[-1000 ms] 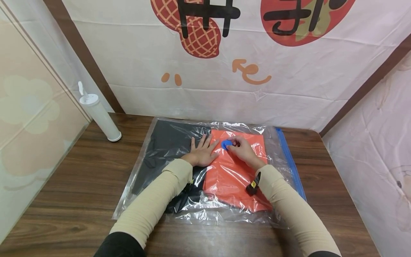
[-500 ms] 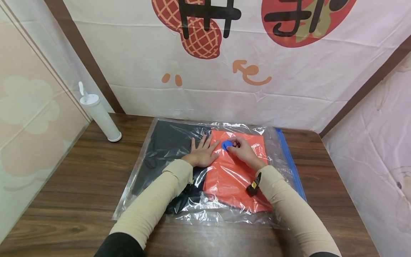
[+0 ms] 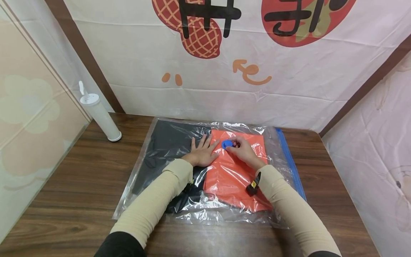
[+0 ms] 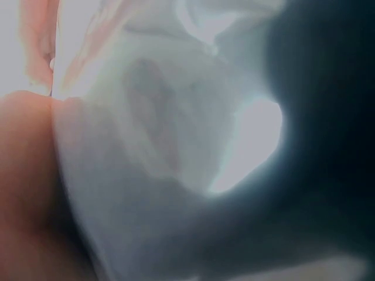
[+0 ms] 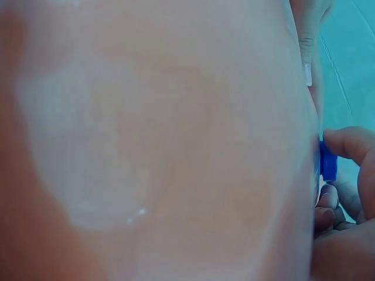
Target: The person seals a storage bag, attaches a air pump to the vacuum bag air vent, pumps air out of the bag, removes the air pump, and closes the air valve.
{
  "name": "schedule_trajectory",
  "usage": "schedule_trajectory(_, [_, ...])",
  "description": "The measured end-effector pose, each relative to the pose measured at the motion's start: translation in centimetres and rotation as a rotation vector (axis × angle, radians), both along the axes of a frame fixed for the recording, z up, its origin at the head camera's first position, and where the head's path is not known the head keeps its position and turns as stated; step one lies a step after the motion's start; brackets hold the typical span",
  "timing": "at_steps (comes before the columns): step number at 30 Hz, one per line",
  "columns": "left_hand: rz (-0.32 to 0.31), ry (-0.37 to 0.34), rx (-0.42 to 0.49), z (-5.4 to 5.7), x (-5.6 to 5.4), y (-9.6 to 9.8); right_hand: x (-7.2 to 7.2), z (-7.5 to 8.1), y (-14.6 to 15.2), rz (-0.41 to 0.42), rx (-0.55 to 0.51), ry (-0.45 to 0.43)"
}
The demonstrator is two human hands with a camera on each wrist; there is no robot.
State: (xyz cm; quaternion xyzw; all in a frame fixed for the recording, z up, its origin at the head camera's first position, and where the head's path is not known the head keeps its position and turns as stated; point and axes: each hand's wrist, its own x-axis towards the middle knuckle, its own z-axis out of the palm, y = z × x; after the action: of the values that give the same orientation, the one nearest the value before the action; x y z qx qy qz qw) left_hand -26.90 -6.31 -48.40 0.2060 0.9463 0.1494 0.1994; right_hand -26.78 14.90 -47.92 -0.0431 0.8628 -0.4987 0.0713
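Observation:
A clear plastic vacuum storage bag point(image 3: 218, 218) lies flat in the head view, holding a folded black cloth point(image 3: 170, 141) on the left and a folded orange-red cloth point(image 3: 224, 178) on the right. My right hand point(image 3: 243, 151) pinches the round blue valve cap point(image 3: 226, 144) over the orange-red cloth. In the right wrist view, thumb and fingers meet the cap point(image 5: 329, 161) at the right edge. My left hand point(image 3: 202, 153) rests on the bag with fingers spread, where the two cloths meet. Blurred plastic fills most of the left wrist view.
A white hand pump point(image 3: 102, 119) stands at the back left of the brown wooden table point(image 3: 74, 185). A blue zip strip point(image 3: 290, 162) runs along the bag's right side. Printed fabric point(image 3: 205, 100) hangs behind the table, with more at both sides.

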Motion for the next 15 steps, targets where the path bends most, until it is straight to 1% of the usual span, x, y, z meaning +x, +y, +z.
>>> schedule_trajectory(5, [-0.001, 0.014, -0.007, 0.3, 0.3, 0.0, 0.1, 0.0, 0.1, 0.014, -0.013, 0.025])
schedule_trajectory(12, [-0.011, 0.024, -0.021, 1.3, 1.0, -0.1, 0.1, 0.0, 0.1, 0.016, -0.031, 0.023])
schedule_trajectory(15, [-0.011, 0.021, -0.017, 1.4, 1.0, -0.1, 0.1, 0.1, 0.2, 0.013, -0.039, 0.02])
